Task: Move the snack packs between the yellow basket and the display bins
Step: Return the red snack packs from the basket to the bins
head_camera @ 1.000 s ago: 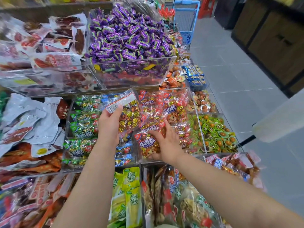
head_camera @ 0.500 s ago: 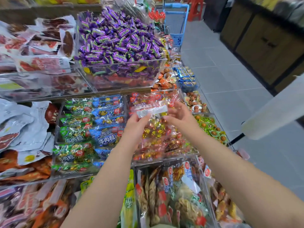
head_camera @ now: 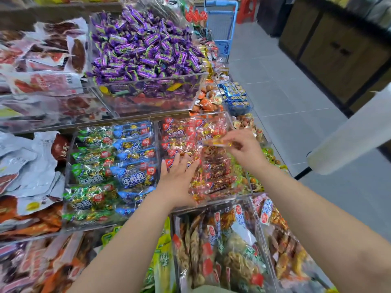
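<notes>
The stocking step is in hand: a red snack pack point(head_camera: 218, 142) is going into the clear display bin point(head_camera: 224, 198), onto the heap of packs point(head_camera: 213, 176) of the same kind. The right hand point(head_camera: 245, 149) seems to pinch the pack's upper edge, its grip clamped on it, though blur leaves the exact hold unsure. The left hand point(head_camera: 177, 178) rests flat on the heap, its grip apart and fingers straight. The yellow basket is out of view. Next, I judge, the pack needs releasing and pressing level.
</notes>
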Motion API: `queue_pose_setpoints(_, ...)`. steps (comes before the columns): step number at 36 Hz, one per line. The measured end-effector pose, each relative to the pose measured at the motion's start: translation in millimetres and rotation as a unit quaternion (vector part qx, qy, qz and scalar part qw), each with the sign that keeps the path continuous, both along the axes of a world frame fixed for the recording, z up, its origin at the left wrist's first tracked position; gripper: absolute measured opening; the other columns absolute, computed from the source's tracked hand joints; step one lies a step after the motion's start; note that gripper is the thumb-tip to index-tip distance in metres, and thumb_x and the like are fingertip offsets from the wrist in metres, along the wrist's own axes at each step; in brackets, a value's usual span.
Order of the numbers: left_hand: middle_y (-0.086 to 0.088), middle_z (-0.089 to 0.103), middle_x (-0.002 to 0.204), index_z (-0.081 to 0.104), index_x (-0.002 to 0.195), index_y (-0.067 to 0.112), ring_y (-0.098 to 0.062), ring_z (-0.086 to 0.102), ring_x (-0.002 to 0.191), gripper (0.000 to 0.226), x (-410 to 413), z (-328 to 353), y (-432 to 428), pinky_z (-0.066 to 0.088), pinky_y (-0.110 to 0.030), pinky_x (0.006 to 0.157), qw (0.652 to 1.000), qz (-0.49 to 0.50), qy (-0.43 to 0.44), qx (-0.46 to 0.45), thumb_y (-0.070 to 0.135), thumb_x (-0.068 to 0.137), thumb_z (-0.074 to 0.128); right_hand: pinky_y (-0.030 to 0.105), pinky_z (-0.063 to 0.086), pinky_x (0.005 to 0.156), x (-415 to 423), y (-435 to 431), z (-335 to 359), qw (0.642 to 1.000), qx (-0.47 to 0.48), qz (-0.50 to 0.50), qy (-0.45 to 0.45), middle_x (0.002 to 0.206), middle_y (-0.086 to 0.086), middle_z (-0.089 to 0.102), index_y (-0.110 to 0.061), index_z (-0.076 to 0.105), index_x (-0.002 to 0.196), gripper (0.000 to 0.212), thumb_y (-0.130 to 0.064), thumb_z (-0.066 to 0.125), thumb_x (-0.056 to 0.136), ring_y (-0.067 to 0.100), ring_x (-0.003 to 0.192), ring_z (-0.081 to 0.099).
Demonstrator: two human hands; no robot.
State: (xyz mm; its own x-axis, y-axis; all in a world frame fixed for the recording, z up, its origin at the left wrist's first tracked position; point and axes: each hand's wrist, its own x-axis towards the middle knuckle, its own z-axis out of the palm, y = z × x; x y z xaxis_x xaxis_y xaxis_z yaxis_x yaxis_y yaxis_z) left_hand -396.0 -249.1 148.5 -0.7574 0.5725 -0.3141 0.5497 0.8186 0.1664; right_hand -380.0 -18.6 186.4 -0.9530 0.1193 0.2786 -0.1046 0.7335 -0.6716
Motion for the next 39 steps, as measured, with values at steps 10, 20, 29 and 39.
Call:
queue_pose_setpoints(10,-0.009,-0.015,0.16,0.058,0.084,0.03,-0.031,-0.026,0.143,0.017,5.2,1.6,-9.9,-0.021,-0.054,0.108,0.997,-0.054,0.04,0.045,0.046,0.088,0.061,0.042,0.0,0.116,12.7,10.0,-14.5,0.922,0.24,0.138,-0.27,0.159,0.0,0.006,-0.05,0.059,0.118,0.044,-0.018,0.061,0.089,0.026,0.144,-0.007)
queue_pose_setpoints(20,0.0,0.059,0.123,0.054,0.111,0.015,-0.023,0.052,0.122,0.023,-29.3,44.3,-3.1,-0.004,-0.054,0.116,0.998,-0.043,-0.045,0.027,0.033,0.098,0.049,0.057,0.008,0.113,3.3,-4.7,8.7,0.846,0.25,0.121,-0.455,0.158,0.008,0.007,-0.053,0.037,0.135,0.056,-0.033,0.052,0.086,0.037,0.143,-0.003)
queue_pose_setpoints(29,-0.011,-0.003,0.16,-0.015,0.151,0.016,-0.031,-0.009,0.147,0.084,-7.2,19.2,22.4,-0.014,-0.067,0.108,0.994,-0.002,0.045,-0.099,0.019,0.086,0.038,0.036,0.05,0.088,-3.4,-23.0,5.6,0.908,0.227,-0.014,-0.353,0.122,0.009,0.059,-0.012,0.043,0.131,0.071,-0.034,0.079,0.073,0.028,0.109,0.057)
queue_pose_setpoints(39,-0.012,-0.027,0.157,-0.04,0.136,0.014,-0.038,-0.028,0.141,0.13,-3.4,-4.5,19.0,-0.012,-0.07,0.104,0.991,0.021,0.082,-0.102,0.085,0.07,0.045,0.025,0.042,0.07,-32.3,7.0,40.8,0.947,0.228,0.025,-0.223,0.12,0.007,0.062,-0.02,0.054,0.128,0.054,-0.004,0.06,0.077,0.026,0.102,0.058)
